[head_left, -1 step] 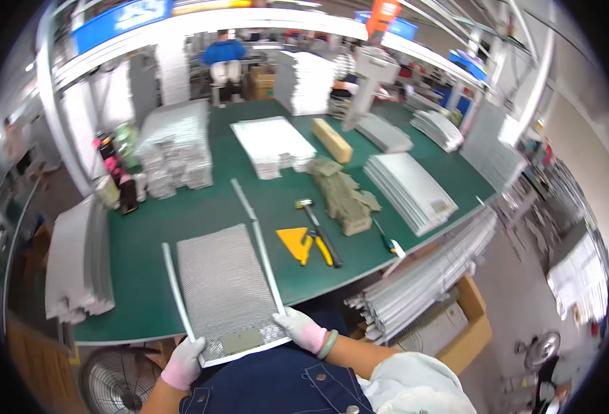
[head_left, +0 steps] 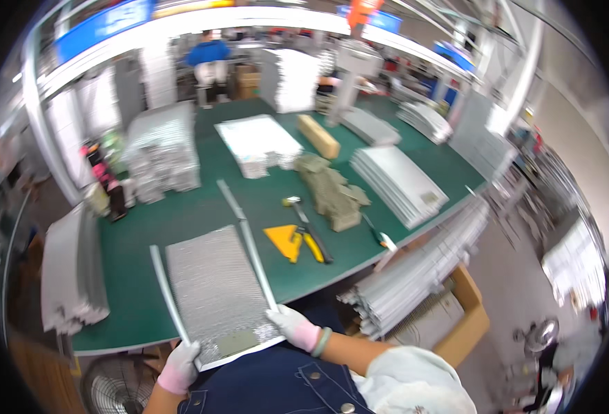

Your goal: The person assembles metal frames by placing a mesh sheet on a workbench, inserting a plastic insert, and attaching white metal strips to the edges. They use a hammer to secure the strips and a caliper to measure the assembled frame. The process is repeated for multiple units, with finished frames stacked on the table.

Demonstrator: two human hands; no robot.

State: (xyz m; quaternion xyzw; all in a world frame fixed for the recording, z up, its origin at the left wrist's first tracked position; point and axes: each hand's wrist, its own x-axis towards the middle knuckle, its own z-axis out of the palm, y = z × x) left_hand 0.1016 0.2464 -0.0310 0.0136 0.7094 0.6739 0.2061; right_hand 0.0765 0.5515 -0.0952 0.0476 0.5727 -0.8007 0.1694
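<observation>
A grey mesh panel lies partly on the green table and reaches over its near edge toward me. It has a pale strip along its near edge and a plain greyish patch close to it. A long narrow strip runs up its left side. Another strip follows the right side, with a further thin piece at its far end. My left hand, in a white and pink glove, is closed on the near left corner. At the near right corner my right hand, gloved alike, grips the frame.
Right of the panel lie a hammer, yellow-handled pliers, a yellow triangular piece, and a crumpled olive cloth. Stacked panels stand around the table. Below its right edge, long strips rest over a cardboard box.
The whole view has shifted slightly, so the table and its things sit a little further left. Both hands keep their hold on the panel's near corners.
</observation>
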